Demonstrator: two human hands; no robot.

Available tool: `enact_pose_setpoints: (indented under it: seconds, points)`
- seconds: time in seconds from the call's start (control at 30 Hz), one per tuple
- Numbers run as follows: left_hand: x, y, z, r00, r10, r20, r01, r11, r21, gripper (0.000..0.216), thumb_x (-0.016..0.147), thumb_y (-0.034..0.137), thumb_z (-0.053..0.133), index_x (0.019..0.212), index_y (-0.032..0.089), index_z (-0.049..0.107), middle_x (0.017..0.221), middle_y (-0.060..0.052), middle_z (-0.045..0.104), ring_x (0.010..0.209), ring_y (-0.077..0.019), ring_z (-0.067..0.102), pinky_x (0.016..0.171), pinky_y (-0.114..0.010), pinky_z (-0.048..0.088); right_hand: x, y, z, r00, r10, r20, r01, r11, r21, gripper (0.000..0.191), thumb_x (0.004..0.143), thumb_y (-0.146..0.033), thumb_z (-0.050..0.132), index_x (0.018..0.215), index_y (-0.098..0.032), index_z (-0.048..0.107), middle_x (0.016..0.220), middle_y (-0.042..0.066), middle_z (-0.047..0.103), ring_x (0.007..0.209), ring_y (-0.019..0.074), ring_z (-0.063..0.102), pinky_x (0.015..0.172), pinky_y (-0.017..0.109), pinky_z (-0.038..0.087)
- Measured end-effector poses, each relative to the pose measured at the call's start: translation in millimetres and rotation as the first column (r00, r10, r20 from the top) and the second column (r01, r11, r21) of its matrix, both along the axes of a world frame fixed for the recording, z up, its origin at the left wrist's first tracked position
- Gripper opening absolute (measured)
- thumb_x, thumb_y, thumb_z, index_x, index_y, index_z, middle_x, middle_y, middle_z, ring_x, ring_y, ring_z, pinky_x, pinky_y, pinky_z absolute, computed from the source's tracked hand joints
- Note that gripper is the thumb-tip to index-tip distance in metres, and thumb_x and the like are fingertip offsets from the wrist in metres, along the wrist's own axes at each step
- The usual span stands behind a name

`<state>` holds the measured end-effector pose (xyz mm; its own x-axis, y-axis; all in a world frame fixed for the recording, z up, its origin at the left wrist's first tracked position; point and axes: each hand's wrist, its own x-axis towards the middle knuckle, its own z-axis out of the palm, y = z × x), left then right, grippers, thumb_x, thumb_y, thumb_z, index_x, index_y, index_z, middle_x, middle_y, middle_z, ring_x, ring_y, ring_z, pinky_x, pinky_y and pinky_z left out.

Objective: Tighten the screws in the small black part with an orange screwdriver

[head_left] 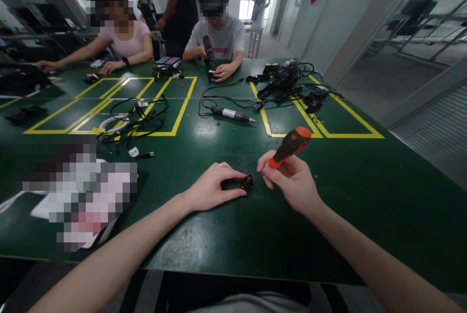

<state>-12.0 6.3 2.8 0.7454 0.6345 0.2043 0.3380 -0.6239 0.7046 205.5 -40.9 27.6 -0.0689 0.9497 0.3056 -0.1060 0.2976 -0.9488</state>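
Note:
My left hand (215, 187) pinches a small black part (247, 184) with a round top, resting on the green table (204, 245). Thumb and index finger hold it from its left side. To the right of it, my right hand (290, 179) is closed around an orange and black screwdriver (292, 146). Its handle slants up to the right; the shaft is hidden behind my fingers. A gap separates the right hand from the black part.
An electric screwdriver (229, 114) with a cord lies beyond my hands. Coiled cables (142, 118) are at left, and a cable heap (288, 79) at back right. Yellow tape (186, 108) marks the table. Opposite, a person (219, 30) holds a power tool; another person (124, 40) sits left.

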Motion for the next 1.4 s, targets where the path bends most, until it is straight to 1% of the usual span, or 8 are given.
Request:
enact_pose_setpoints:
  seconds: [0.23, 0.47, 0.57, 0.7, 0.9, 1.03, 1.2, 1.4]
  points:
    - [-0.5, -1.0, -1.6, 1.0, 0.016, -0.012, -0.016, 1.0, 0.0, 0.032, 0.092, 0.04, 0.076, 0.118, 0.022, 0.075, 0.106, -0.005, 0.077, 0.098, -0.0197, 0.065, 0.095, -0.034, 0.048, 2.8, -1.4, 0.5, 0.999, 0.0, 0.048, 0.001, 1.0, -0.023, 0.027, 0.073, -0.034, 0.092, 0.075, -0.019, 0.07, 0.068, 0.001, 0.068, 0.052, 0.0121, 0.056, 0.047, 0.026, 0.049]
    - [-0.8, -0.4, -0.9, 1.0, 0.0, -0.007, 0.0, 1.0, -0.001, 0.032, 0.091, 0.036, 0.077, 0.119, 0.02, 0.074, 0.107, -0.005, 0.077, 0.099, -0.0197, 0.066, 0.095, -0.034, 0.046, -1.3, -4.8, 2.7, 0.996, 0.091, 0.003, -0.091, 0.996, 0.013, 0.027, 0.091, -0.045, 0.076, 0.09, -0.02, 0.068, 0.072, 0.003, 0.074, 0.051, 0.0127, 0.063, 0.052, 0.028, 0.058]
    - [-0.7, -0.1, -1.2, 1.0, -0.004, -0.004, 0.004, 1.0, -0.001, 0.031, 0.091, 0.035, 0.077, 0.118, 0.02, 0.074, 0.109, -0.005, 0.077, 0.1, -0.02, 0.065, 0.096, -0.035, 0.046, -2.1, -5.5, 0.7, 0.996, 0.089, -0.025, -0.089, 0.996, 0.019, 0.027, 0.086, -0.043, 0.082, 0.093, -0.02, 0.069, 0.074, 0.004, 0.076, 0.054, 0.0134, 0.065, 0.053, 0.027, 0.058]
    - [-0.3, -0.1, -0.9, 1.0, -0.002, -0.004, 0.002, 1.0, -0.001, 0.031, 0.092, 0.038, 0.076, 0.117, 0.021, 0.075, 0.107, -0.005, 0.077, 0.098, -0.0198, 0.065, 0.096, -0.035, 0.047, -2.2, -5.1, -0.9, 0.999, 0.041, -0.016, -0.041, 0.999, -0.002, 0.027, 0.077, -0.036, 0.09, 0.079, -0.019, 0.07, 0.068, 0.002, 0.074, 0.049, 0.0117, 0.061, 0.046, 0.024, 0.055]
    - [-0.4, -0.4, -0.9, 1.0, 0.003, 0.0, -0.003, 1.0, -0.015, 0.03, 0.093, 0.04, 0.075, 0.117, 0.022, 0.075, 0.107, -0.006, 0.077, 0.099, -0.0202, 0.065, 0.095, -0.035, 0.047, -0.2, -3.0, 1.0, 0.999, 0.024, 0.028, -0.025, 0.999, 0.038, 0.024, 0.079, -0.038, 0.088, 0.072, -0.018, 0.077, 0.079, 0.004, 0.071, 0.048, 0.0088, 0.057, 0.041, 0.023, 0.049]
    - [-0.7, -0.9, -0.5, 1.0, 0.003, 0.003, -0.003, 1.0, -0.019, 0.031, 0.093, 0.041, 0.074, 0.117, 0.02, 0.075, 0.108, -0.007, 0.077, 0.098, -0.0204, 0.066, 0.095, -0.035, 0.048, -1.1, -2.2, 0.6, 0.997, 0.056, 0.05, -0.056, 0.998, -0.007, 0.031, 0.086, -0.048, 0.08, 0.08, -0.017, 0.079, 0.072, 0.003, 0.069, 0.048, 0.0098, 0.058, 0.042, 0.024, 0.05]
    - [-0.4, -0.6, -0.6, 1.0, 0.001, 0.012, -0.001, 1.0, -0.011, 0.031, 0.092, 0.039, 0.076, 0.116, 0.02, 0.075, 0.107, -0.007, 0.077, 0.097, -0.0203, 0.066, 0.095, -0.036, 0.049, -3.0, -2.0, -0.3, 0.991, 0.119, -0.06, -0.121, 0.992, -0.032, 0.03, 0.093, -0.049, 0.072, 0.095, -0.019, 0.071, 0.071, 0.001, 0.071, 0.048, 0.0108, 0.059, 0.046, 0.025, 0.05]
    - [0.3, -0.5, 0.1, 1.0, 0.007, 0.002, -0.007, 1.0, 0.001, 0.031, 0.09, 0.037, 0.078, 0.116, 0.02, 0.075, 0.104, -0.006, 0.077, 0.096, -0.0199, 0.066, 0.094, -0.034, 0.049, -2.3, -3.3, -0.7, 0.992, 0.106, -0.069, -0.105, 0.994, 0.01, 0.027, 0.09, -0.042, 0.078, 0.088, -0.021, 0.061, 0.068, 0.0, 0.071, 0.047, 0.01, 0.056, 0.047, 0.024, 0.049]
